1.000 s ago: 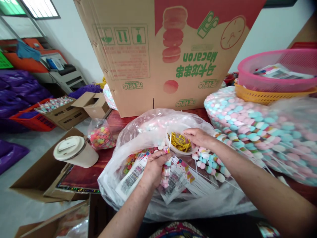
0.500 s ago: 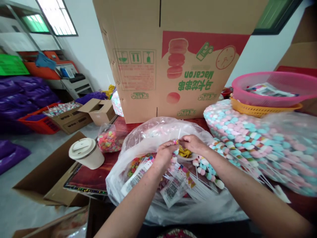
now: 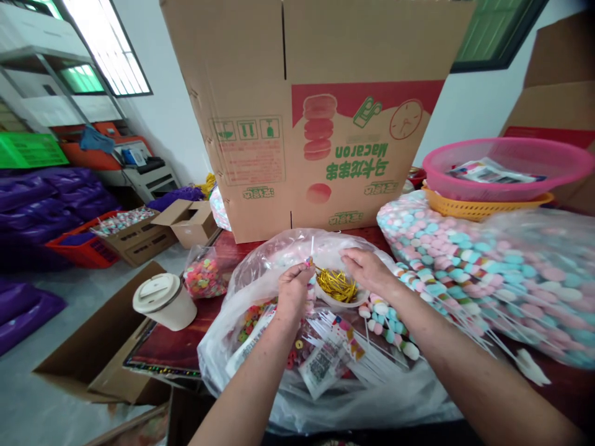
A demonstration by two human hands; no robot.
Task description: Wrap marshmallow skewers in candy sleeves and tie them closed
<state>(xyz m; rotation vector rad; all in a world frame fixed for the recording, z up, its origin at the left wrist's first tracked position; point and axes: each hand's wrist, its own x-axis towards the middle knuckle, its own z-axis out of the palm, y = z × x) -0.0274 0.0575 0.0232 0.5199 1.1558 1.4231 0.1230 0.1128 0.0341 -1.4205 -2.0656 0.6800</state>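
My left hand (image 3: 294,284) is closed around the gathered neck of a bagged marshmallow skewer (image 3: 310,298). Its white stick points up above the fingers, and pink and pale marshmallows hang below them. My right hand (image 3: 367,267) is apart from it, fingers stretched out and nothing visible in them. Between and just below the hands is a white bowl (image 3: 343,304) of gold twist ties (image 3: 337,285). Nearer to me, printed clear bags (image 3: 320,365) and white sticks (image 3: 372,359) lie on a large clear plastic sheet or bag (image 3: 279,406). More marshmallow skewers (image 3: 388,322) lie right of the bowl.
A tall cardboard box (image 3: 260,80) stands behind the work. To the right are a big bag of marshmallows (image 3: 525,272) and a pink basket (image 3: 502,186) stacked on a yellow one (image 3: 483,207). A lidded white cup (image 3: 165,303) and a bag of colourful rings (image 3: 204,275) stand left.
My hands were together at the bag's neck. Now the right has come away to the right, while the left still holds the skewer, showing the gold ties between them. The view has shifted slightly.
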